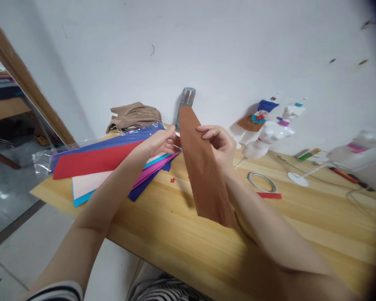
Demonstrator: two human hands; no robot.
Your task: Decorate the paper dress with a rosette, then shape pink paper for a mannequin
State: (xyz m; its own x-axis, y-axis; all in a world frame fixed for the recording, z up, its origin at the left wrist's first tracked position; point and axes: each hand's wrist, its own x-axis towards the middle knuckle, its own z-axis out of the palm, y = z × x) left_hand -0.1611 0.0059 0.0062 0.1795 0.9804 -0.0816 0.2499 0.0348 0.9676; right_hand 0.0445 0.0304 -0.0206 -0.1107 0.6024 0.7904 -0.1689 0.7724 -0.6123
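Note:
A long sheet of brown felt-like fabric (200,167) is held up at a slant above the table. My right hand (221,144) is closed on its right edge, with fingertips showing on the near face and the rest of the grip partly hidden. At the opposite edge is my left hand (163,143), thumb and fingers apart; whether its fingertips touch the fabric is unclear. Beneath my left forearm lie coloured sheets: a red sheet (81,162), a pale pink sheet (89,183), and blue and magenta ones fanned out. Small red scraps (172,180) dot the wood nearby.
Behind stand a steel-capped bottle (188,97) and a heap of brown cloth (134,115). Several small white mannequins (272,133) stand along the wall. A roll of tape (262,182), a red strip (269,195) and a cable lie on the wooden table (163,225).

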